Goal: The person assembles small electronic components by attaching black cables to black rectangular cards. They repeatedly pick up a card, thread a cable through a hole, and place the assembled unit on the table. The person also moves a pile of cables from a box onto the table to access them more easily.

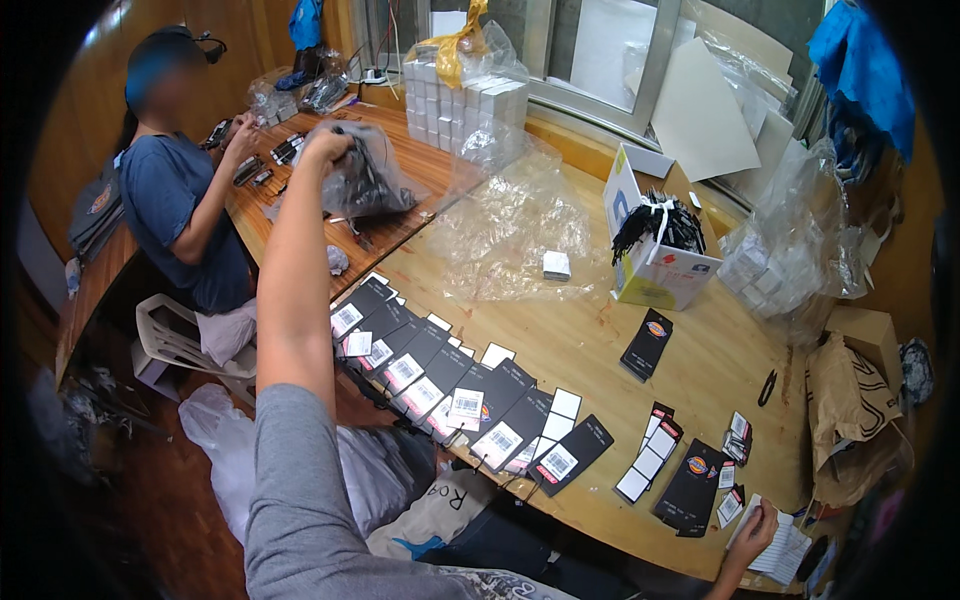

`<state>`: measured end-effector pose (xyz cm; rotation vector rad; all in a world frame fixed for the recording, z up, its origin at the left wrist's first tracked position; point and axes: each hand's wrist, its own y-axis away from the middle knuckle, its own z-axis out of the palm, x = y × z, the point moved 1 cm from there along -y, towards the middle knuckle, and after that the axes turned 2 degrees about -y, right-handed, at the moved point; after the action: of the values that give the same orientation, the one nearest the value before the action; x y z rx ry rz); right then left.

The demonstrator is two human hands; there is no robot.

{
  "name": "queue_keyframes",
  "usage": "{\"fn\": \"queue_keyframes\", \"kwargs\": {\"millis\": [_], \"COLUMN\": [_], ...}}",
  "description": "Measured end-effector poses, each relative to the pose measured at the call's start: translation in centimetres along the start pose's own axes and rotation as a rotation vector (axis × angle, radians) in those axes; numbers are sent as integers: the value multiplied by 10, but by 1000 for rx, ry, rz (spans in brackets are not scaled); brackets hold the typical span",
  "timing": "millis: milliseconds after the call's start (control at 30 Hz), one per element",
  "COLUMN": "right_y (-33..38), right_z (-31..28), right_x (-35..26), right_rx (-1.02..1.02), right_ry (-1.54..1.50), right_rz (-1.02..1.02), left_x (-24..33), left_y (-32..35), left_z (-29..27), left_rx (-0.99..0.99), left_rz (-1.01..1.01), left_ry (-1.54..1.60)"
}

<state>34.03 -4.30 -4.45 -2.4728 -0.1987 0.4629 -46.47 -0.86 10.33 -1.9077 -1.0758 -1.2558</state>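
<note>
The left hand (pixel 330 148), arm stretched far across the worktop (pixel 700 390), has its fingers closed on a clear bag of black cords (pixel 365 178) above the far edge; the right hand (pixel 755 530) rests loosely curled on paper sheets (pixel 785 550) at the near edge, beside black tags (pixel 450 390)

A grey sleeve (pixel 300 490) covers the left upper arm; both forearms are bare, without watch or rings.
</note>
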Motion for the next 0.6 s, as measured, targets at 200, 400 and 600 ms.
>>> {"fn": "queue_keyframes", "kwargs": {"millis": [200,400,600], "right_y": [3,2,3], "right_z": [2,6,4], "right_x": [8,10,9], "right_rx": [-3,1,-14], "right_ry": [-16,-52,-47], "right_rz": [11,-9,5], "left_x": [24,-1,4], "left_y": [-1,-34,-15], "left_z": [-7,-24,-19], "left_rx": [59,345,379], "left_rz": [129,289,262], "left_ry": [-157,-380,174]}}
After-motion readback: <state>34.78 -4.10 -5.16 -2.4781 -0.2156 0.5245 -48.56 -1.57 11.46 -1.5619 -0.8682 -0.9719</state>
